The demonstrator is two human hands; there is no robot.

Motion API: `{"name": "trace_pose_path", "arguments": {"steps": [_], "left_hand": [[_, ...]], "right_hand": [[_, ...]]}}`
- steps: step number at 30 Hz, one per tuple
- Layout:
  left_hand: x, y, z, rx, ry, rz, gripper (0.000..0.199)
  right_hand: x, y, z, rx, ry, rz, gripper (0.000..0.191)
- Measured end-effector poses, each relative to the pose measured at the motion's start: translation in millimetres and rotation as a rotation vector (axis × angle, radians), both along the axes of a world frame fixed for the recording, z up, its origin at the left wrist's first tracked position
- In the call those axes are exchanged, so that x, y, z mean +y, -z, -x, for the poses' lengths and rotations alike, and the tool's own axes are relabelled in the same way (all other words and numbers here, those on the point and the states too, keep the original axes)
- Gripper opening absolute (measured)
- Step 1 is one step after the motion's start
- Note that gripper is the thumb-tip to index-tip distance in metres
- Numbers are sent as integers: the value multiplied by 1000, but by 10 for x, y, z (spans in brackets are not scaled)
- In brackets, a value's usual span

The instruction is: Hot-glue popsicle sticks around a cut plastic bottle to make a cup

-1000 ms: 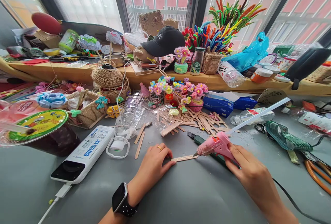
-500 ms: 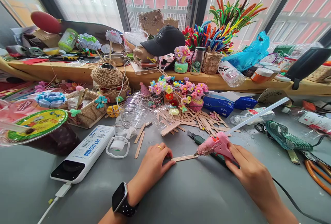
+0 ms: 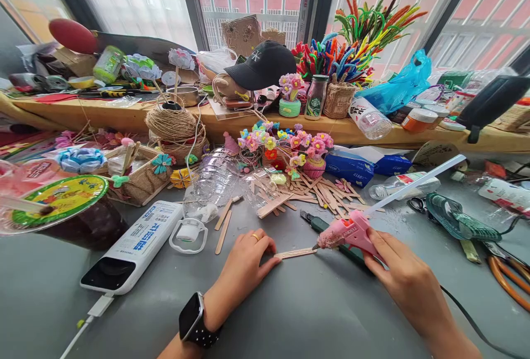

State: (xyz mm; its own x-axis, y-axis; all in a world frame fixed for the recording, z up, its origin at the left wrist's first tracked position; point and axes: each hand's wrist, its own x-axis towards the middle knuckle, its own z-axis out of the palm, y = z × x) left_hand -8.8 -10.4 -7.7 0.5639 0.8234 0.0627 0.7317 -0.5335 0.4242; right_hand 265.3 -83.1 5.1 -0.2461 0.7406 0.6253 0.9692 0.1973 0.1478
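A short flat piece of wooden stick (image 3: 296, 253) lies on the grey table. My left hand (image 3: 252, 257), with a ring and a dark watch at its wrist, pinches the left end of that piece between thumb and fingers. My right hand (image 3: 397, 265) is wrapped round the handle of a pink glue gun (image 3: 345, 231). A translucent glue stick (image 3: 418, 184) juts from the gun's back, up to the right. The gun's nozzle touches or nearly touches the right end of the wooden piece. Its trigger is partly hidden by my fingers.
A dark green cutter (image 3: 317, 222) lies behind the gun. Loose wooden sticks (image 3: 327, 193) are piled further back. At the left are a white power bank (image 3: 134, 246) and a lidded cup (image 3: 83, 215). Orange-handled scissors (image 3: 511, 279) lie at the right. A crowded wooden ledge (image 3: 248, 125) runs behind.
My right hand and the glue gun have shifted slightly to the right. My left hand and the wooden piece are practically where they were.
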Motion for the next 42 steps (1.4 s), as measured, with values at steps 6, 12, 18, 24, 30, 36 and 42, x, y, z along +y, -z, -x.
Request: {"name": "trace_pose_path", "arguments": {"steps": [6, 12, 18, 24, 30, 36, 42], "left_hand": [[-1, -12, 5, 4, -7, -5, 10], [0, -34, -3, 22, -3, 18, 11], [-6, -37, -6, 27, -6, 26, 11], [4, -25, -6, 24, -6, 15, 12], [0, -17, -5, 24, -4, 15, 11], [3, -9, 1, 13, -4, 20, 11], [1, 0, 3, 4, -2, 7, 12]], "right_hand": [[1, -25, 8, -13, 2, -15, 26], [-1, -36, -3, -48, -11, -32, 26], [0, -29, -11, -35, -10, -28, 27], [-6, -37, -7, -27, -3, -19, 27], [-16, -73, 26, -98, 2, -53, 25], [-23, -108, 48, -145, 5, -70, 25], [-20, -114, 45, -164, -6, -91, 23]]}}
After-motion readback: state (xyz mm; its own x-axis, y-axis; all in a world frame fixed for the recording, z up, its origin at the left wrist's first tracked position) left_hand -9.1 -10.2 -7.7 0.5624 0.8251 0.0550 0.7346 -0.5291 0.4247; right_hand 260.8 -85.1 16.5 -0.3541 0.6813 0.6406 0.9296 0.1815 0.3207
